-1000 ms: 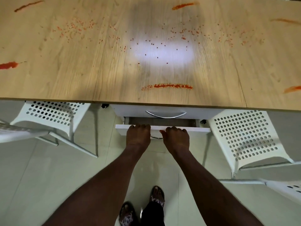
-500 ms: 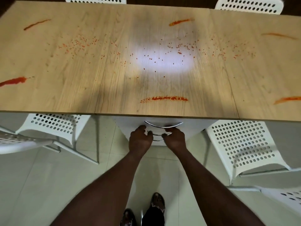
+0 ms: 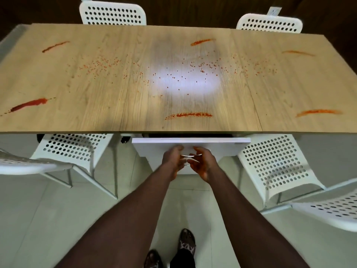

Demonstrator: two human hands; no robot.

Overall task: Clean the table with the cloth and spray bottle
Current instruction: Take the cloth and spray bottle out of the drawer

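Observation:
The light wooden table carries several red smears, one near the front edge, and scattered red crumbs across its middle. No cloth or spray bottle shows. Under the front edge stands a white drawer unit whose top drawer sticks out a little. My left hand and my right hand are both curled on a curved metal drawer handle, side by side. The hands are motion-blurred. The inside of the drawer is hidden.
White perforated chairs are tucked in on either side of the drawers, and two more stand at the far side. Further chairs jut in at the left and right. My feet are on pale floor tiles.
A lower drawer that stood open a second ago was pushed shut. Both hands moved up to the upper handle, and the top drawer now sticks out. My view lifted to take in the far chairs.

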